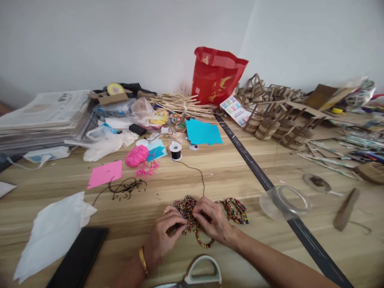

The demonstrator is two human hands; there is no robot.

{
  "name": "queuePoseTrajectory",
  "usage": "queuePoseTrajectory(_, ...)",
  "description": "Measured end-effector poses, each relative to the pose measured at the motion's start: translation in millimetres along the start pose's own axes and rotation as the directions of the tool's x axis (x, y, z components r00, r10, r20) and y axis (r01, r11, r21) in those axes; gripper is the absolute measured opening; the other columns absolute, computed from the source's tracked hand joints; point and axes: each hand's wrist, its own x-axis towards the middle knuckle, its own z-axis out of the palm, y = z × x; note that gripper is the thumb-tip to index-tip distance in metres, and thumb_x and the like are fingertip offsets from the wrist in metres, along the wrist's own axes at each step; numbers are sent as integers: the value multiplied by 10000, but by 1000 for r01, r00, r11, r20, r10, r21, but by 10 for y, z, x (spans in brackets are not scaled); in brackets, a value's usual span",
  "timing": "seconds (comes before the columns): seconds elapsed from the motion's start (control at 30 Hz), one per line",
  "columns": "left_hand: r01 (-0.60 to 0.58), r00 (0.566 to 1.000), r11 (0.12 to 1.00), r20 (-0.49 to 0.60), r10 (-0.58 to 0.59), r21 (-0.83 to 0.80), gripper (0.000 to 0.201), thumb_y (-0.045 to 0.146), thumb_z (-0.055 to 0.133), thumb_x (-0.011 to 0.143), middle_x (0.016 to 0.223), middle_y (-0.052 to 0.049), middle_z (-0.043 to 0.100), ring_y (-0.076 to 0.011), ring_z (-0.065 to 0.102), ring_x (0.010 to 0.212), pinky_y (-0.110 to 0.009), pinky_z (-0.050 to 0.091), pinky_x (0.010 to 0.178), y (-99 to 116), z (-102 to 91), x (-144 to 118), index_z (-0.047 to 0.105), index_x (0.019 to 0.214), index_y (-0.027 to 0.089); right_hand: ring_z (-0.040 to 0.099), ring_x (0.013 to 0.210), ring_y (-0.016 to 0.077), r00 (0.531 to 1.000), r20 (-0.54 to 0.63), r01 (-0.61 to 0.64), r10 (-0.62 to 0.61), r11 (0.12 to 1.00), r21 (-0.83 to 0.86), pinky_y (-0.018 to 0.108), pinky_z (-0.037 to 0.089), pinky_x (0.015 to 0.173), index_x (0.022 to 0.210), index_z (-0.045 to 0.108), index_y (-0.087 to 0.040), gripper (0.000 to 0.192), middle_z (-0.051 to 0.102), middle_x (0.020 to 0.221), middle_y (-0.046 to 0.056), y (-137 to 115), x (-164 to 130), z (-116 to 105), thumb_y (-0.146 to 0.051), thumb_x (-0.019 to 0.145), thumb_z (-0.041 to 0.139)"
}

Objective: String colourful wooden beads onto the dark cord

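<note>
A heap of small multicoloured beads (183,205) lies on the table between my hands. My left hand (169,226), with a ring and a gold bracelet, is at the heap's left edge, thumb and fingertips pinched; anything between them is too small to make out. Over the right side of the heap, my right hand (211,218) pinches a beaded cord, its strung beads (204,244) curving out below the palm. Thin black cord (201,172) runs from a white spool (175,151) to behind this hand. More strung beads (238,212) lie coiled to its right.
Scissors (189,279) lie at the front edge. A clear tape roll (270,204) and a dark strip (252,162) are on the right. Black cord pieces (127,186), pink yarn (137,156) and a black case (79,256) lie left. A red bag (207,76) and small woven baskets (267,126) stand behind.
</note>
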Motion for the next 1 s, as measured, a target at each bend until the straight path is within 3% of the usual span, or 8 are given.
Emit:
queuePoseTrajectory(0.13,39,997,999,-70,-41,-30,106,68,635,766,682,-35,703,-167,639,676,-283,521,655,-47,-24,48,684,750,161,563,728,166,999,33,42,-41,998,-46,262,460,633,874,589,-182,121,597,777,58,-5,-23,12,-174,933,484)
queuePoseTrajectory(0.47,85,988,996,-123,-89,-37,75,159,650,770,682,-41,700,-186,644,693,-309,524,674,-53,-81,140,696,714,176,561,730,176,996,46,85,-81,992,-98,266,455,631,878,556,-194,97,614,786,62,-9,-24,12,-162,921,476)
queuePoseTrajectory(0.8,142,990,990,-23,-142,-13,92,124,642,754,666,-33,701,-189,635,684,-314,515,684,56,-62,245,694,698,176,543,713,178,996,29,93,-90,991,-100,265,449,612,864,529,-191,98,581,771,63,-24,-23,-13,-158,915,452)
queuePoseTrajectory(1.0,182,979,981,-86,-187,-60,76,156,654,744,661,-26,690,-185,637,676,-291,518,640,-5,-12,210,674,673,176,540,704,181,996,20,92,-90,990,-103,268,442,614,841,522,-193,112,577,755,62,-14,-21,-4,-175,924,448)
